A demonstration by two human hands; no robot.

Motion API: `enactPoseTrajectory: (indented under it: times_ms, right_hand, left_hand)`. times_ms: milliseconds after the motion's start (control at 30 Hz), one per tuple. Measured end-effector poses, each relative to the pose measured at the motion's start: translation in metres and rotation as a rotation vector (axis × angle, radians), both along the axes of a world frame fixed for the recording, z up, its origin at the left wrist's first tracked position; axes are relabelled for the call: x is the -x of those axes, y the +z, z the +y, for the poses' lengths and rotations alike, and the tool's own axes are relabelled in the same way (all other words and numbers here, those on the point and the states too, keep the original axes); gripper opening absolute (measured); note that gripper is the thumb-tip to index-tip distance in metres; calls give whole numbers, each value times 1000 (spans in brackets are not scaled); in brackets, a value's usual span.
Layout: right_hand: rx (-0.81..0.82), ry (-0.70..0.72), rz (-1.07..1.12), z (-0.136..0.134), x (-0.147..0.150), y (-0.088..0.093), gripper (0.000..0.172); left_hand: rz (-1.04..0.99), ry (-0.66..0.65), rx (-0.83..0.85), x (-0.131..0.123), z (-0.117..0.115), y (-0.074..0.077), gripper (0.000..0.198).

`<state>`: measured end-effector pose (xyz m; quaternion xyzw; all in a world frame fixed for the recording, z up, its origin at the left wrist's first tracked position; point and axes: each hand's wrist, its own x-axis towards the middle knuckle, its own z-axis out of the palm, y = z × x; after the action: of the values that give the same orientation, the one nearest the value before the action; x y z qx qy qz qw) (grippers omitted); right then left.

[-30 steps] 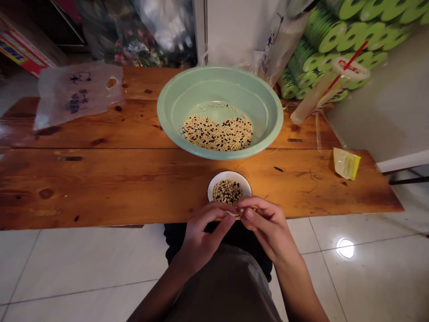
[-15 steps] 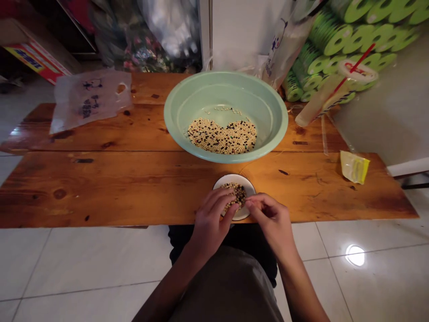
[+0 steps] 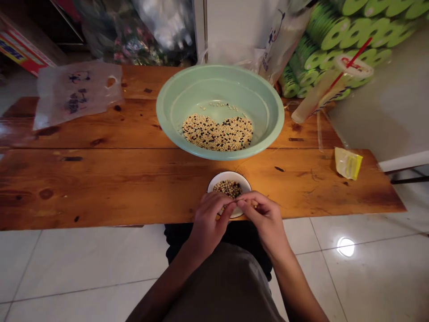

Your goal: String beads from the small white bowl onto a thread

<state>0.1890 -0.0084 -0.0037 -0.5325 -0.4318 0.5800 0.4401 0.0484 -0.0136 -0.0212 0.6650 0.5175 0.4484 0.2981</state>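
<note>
Fingers (image 3: 217, 205) hide the white bowl's (image 3: 229, 173) near rim.

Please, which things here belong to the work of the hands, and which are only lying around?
Belonging to the work:
left hand
right hand
small round white bowl
round pale and dark seeds
wide pale-green plastic basin
more seeds

Lying around:
clear printed plastic bag
clear plastic cup with red straw
crumpled yellow packet

Grey-brown shirt (image 3: 224, 286), black shorts (image 3: 177, 237), bare forearms (image 3: 164, 286).
</note>
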Motion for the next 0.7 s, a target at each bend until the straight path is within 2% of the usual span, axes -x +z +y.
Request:
enactPoseTrajectory:
  times_ms: [167,267,433,533,700]
  right_hand:
    - [239,-51,509,3,4,3,12]
    - [330,-39,715,6,4,5,16]
    - [288,35,795,6,5,8,34]
    - [309,42,787,4,5,8,27]
    - [385,-45,778,6,7,4,12]
  left_hand:
    - [-194,66,267,5,-6,8,20]
    - [-316,103,336,10,-8,12,22]
    - [-387,118,322,16,-11,20,19]
    - [-412,108,316,16,-12,22,17]
    - [-405,116,321,17,-14,22,16]
